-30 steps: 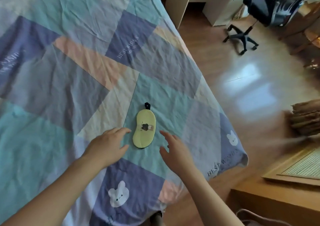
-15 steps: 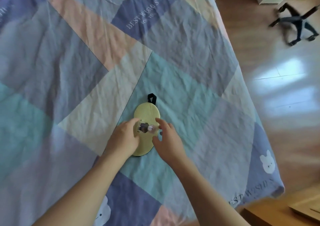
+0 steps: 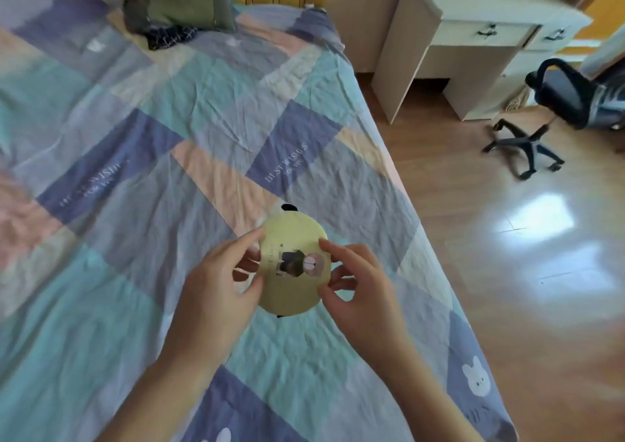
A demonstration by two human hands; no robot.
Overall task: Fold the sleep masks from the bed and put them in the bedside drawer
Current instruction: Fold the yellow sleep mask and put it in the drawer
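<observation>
Holding the mask [image 3: 293,272] over the bed [image 3: 135,157], near its right edge: left hand [image 3: 216,292] is pinching the left edge, right hand [image 3: 358,292] is pinching the right edge. Mask is showing pale yellow-green, oval, with a small bear figure printed mid-face and tiny text beside it. Black strap bits are poking out top and bottom. Whether it is touching the bedspread, cannot tell.
</observation>
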